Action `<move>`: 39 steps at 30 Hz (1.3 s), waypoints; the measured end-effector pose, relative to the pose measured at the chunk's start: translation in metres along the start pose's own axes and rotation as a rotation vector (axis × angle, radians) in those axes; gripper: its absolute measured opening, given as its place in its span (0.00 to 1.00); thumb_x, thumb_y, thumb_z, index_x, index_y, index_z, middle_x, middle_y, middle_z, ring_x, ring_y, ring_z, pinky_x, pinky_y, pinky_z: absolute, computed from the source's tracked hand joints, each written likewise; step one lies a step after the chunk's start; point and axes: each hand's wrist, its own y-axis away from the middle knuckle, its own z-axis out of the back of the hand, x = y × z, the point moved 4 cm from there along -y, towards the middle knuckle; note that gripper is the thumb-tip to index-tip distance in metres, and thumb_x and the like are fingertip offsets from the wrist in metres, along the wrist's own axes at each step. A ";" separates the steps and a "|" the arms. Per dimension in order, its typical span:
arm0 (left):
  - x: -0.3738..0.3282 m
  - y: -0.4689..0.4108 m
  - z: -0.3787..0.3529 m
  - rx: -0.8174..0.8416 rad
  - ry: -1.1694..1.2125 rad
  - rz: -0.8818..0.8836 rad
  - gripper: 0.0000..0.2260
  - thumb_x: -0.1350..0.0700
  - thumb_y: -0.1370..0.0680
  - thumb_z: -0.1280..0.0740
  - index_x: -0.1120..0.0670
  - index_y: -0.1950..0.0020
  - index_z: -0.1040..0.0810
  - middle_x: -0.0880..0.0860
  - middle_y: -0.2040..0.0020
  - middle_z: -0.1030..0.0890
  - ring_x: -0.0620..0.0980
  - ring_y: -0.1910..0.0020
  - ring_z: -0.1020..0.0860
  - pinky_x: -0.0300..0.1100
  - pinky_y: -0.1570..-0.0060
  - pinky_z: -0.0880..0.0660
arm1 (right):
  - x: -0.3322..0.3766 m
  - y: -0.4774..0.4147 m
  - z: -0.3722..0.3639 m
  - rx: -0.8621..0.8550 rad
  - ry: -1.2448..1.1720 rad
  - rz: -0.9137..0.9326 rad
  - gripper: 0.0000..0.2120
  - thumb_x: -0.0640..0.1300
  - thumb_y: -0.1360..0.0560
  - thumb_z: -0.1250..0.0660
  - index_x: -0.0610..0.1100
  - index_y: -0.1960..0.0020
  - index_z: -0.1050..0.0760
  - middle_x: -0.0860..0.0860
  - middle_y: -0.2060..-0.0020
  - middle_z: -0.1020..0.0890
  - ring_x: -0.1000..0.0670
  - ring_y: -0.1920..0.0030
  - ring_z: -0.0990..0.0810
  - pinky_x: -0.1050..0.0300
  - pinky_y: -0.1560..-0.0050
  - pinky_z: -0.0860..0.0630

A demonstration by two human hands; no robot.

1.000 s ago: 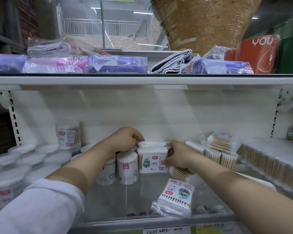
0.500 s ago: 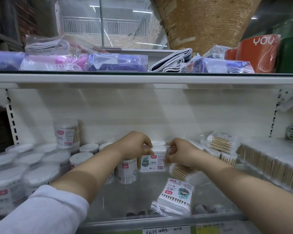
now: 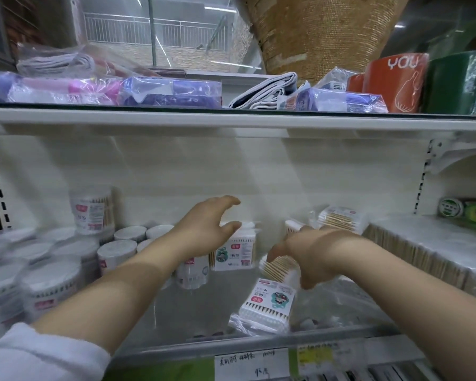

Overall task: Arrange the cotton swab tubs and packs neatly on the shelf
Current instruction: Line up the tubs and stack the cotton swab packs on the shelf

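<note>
Left hand [image 3: 204, 228] spread open, empty, beside upright pack [image 3: 235, 253], swabs vertical; right hand [image 3: 315, 251] open over tilted pack [image 3: 278, 269].

I read "YOU" in white on the orange cup [image 3: 396, 81]; the swab pack [image 3: 267, 303] print and handwritten shelf tag [image 3: 248, 364] are too blurred.

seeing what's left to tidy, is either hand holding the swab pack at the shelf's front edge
No, the front pack lies loose on the shelf, with the left hand and right hand both farther back, not round it.
</note>
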 end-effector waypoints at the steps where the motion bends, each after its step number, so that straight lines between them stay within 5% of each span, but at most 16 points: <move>1: -0.006 0.004 0.001 -0.009 0.029 -0.010 0.20 0.49 0.22 0.37 0.47 0.30 0.34 0.47 0.31 0.29 0.46 0.32 0.32 0.37 0.37 0.38 | -0.002 -0.004 -0.004 0.016 0.055 0.003 0.38 0.40 0.29 0.30 0.60 0.26 0.43 0.52 0.32 0.30 0.46 0.36 0.28 0.52 0.44 0.25; 8: -0.026 0.031 -0.006 0.032 0.033 -0.026 0.15 0.54 0.22 0.38 0.47 0.35 0.27 0.45 0.35 0.24 0.44 0.36 0.29 0.26 0.52 0.40 | -0.009 -0.029 -0.033 -0.027 0.058 0.081 0.49 0.35 0.31 0.30 0.57 0.24 0.57 0.52 0.23 0.47 0.45 0.25 0.45 0.45 0.28 0.40; 12: -0.019 0.040 -0.006 0.074 0.051 0.033 0.13 0.54 0.21 0.38 0.47 0.37 0.24 0.44 0.39 0.22 0.42 0.45 0.26 0.27 0.53 0.38 | -0.009 -0.039 -0.035 -0.123 0.001 0.107 0.45 0.36 0.33 0.30 0.56 0.25 0.51 0.50 0.26 0.39 0.45 0.26 0.43 0.45 0.29 0.40; 16: -0.012 0.048 -0.005 0.077 0.096 0.086 0.12 0.54 0.22 0.37 0.47 0.39 0.23 0.40 0.53 0.25 0.36 0.59 0.28 0.24 0.59 0.36 | -0.013 -0.037 -0.031 -0.191 -0.009 0.122 0.43 0.38 0.34 0.30 0.55 0.27 0.49 0.50 0.31 0.35 0.45 0.32 0.37 0.46 0.33 0.33; 20: -0.008 0.052 -0.007 0.076 0.165 0.120 0.11 0.54 0.22 0.36 0.46 0.41 0.22 0.36 0.53 0.25 0.33 0.55 0.26 0.21 0.56 0.36 | -0.023 -0.025 -0.021 -0.281 -0.106 0.134 0.44 0.35 0.34 0.31 0.55 0.26 0.50 0.52 0.31 0.37 0.46 0.31 0.39 0.52 0.33 0.35; 25: -0.016 0.055 -0.012 0.086 0.218 0.134 0.14 0.51 0.22 0.36 0.47 0.36 0.25 0.41 0.42 0.22 0.37 0.51 0.27 0.29 0.48 0.34 | -0.039 -0.005 0.004 -0.483 -0.436 0.153 0.38 0.40 0.32 0.27 0.57 0.30 0.43 0.58 0.38 0.31 0.55 0.45 0.27 0.65 0.51 0.34; 29: -0.017 0.056 -0.015 0.053 0.428 0.176 0.19 0.48 0.24 0.34 0.47 0.33 0.29 0.44 0.36 0.24 0.42 0.39 0.26 0.40 0.37 0.29 | -0.040 0.001 0.012 -0.583 -0.829 0.207 0.43 0.40 0.36 0.23 0.58 0.31 0.44 0.59 0.38 0.28 0.58 0.48 0.21 0.67 0.52 0.27; 31: -0.017 0.056 -0.013 0.010 0.558 0.223 0.24 0.45 0.25 0.33 0.47 0.30 0.33 0.44 0.38 0.26 0.43 0.40 0.25 0.42 0.39 0.27 | -0.033 0.005 0.010 -0.547 -1.093 0.272 0.44 0.39 0.36 0.22 0.62 0.33 0.45 0.61 0.45 0.22 0.60 0.51 0.19 0.70 0.56 0.25; 34: -0.017 0.055 -0.007 -0.020 0.737 0.255 0.30 0.40 0.28 0.33 0.48 0.29 0.35 0.45 0.40 0.23 0.44 0.49 0.20 0.48 0.46 0.22 | -0.021 0.006 0.006 -0.495 -1.493 0.455 0.43 0.27 0.36 0.26 0.61 0.35 0.40 0.52 0.48 0.17 0.51 0.47 0.18 0.61 0.54 0.21; 39: -0.025 0.055 -0.006 -0.003 1.083 0.288 0.13 0.57 0.24 0.33 0.52 0.40 0.25 0.48 0.56 0.15 0.44 0.58 0.17 0.41 0.56 0.19 | -0.007 0.001 0.000 -0.392 -1.814 0.601 0.44 0.21 0.40 0.32 0.59 0.37 0.35 0.47 0.44 0.20 0.48 0.47 0.18 0.57 0.56 0.20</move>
